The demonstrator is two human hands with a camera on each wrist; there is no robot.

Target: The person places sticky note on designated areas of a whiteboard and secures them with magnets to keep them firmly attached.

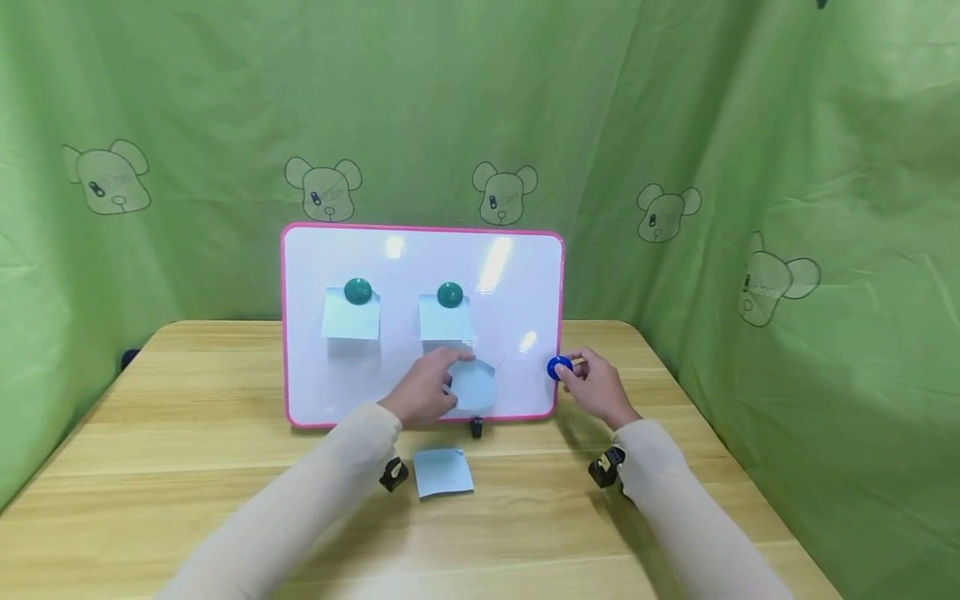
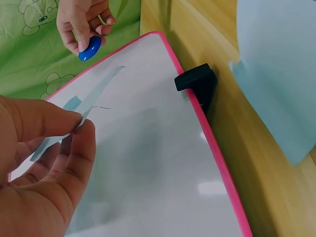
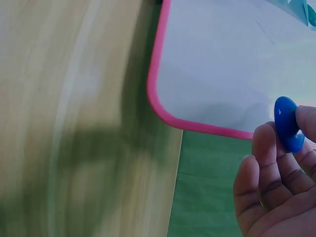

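My left hand (image 1: 426, 390) pinches a light blue sticky note (image 1: 476, 386) between thumb and fingers, in front of the lower part of a pink-framed whiteboard (image 1: 510, 333). In the left wrist view that note (image 2: 101, 89) appears nearly edge-on. By the board's right edge, my right hand (image 1: 596, 387) holds a round blue magnet (image 1: 559, 367) between thumb and fingers. The magnet (image 3: 288, 123) shows its domed side in the right wrist view. Higher on the board, two blue notes (image 1: 351, 318) (image 1: 446, 322) hang under green magnets (image 1: 357, 291) (image 1: 450, 295).
Another light blue note (image 1: 442, 472) lies on the wooden table (image 1: 510, 533) in front of the board. A black clip-like foot (image 1: 476, 427) grips the board's bottom edge. Green curtain (image 1: 420, 100) with bear drawings surrounds the table at the back and sides.
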